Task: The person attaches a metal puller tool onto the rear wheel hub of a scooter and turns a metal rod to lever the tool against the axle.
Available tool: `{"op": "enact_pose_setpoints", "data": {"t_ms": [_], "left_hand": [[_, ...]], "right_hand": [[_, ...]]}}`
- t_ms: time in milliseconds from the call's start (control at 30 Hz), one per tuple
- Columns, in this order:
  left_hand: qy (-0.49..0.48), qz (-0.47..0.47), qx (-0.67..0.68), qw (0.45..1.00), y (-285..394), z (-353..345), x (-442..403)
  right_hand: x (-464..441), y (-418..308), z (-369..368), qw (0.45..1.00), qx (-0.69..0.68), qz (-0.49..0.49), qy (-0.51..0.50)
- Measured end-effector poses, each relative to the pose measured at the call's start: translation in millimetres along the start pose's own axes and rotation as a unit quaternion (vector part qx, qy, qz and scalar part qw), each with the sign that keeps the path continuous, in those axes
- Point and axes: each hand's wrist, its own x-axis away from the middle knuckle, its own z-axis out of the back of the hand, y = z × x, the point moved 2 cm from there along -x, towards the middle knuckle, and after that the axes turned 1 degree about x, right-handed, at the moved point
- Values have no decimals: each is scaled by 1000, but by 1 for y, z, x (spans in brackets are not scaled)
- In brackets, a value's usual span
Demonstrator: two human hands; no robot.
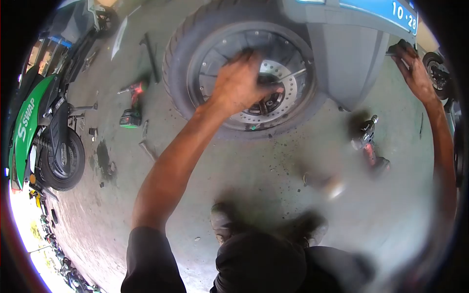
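Observation:
My left hand (239, 84) reaches across the face of a scooter wheel (177, 73), in front of the hub and beside the perforated brake disc (289, 93). Its thumb stands apart from its fingers, which are blurred and dark at the tips; I see nothing held in it. A thin metal rod (293, 74) crosses the disc to the right of the thumb. My right hand (414, 71) is raised at the right, beside the grey rear fender (344, 58). Its fingers are curled round something dark that I cannot make out.
A red cordless driver (133, 105) stands on the floor at the left, near a long dark bar (150, 57). Another power tool (369, 144) lies to the right. A green scooter (31, 122) borders the left side. My shoes (222, 222) show below.

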Motion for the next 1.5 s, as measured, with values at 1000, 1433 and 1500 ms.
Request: {"op": "enact_pose_setpoints", "data": {"t_ms": [1000, 1433, 1500], "left_hand": [[-3, 8, -12, 1000, -3, -2, 2], [340, 26, 79, 937, -100, 94, 3], [220, 103, 192, 951, -166, 92, 0]], "right_hand": [[12, -5, -66, 997, -42, 72, 2], [91, -83, -118, 975, -209, -76, -25], [93, -89, -117, 968, -219, -109, -56]]}}
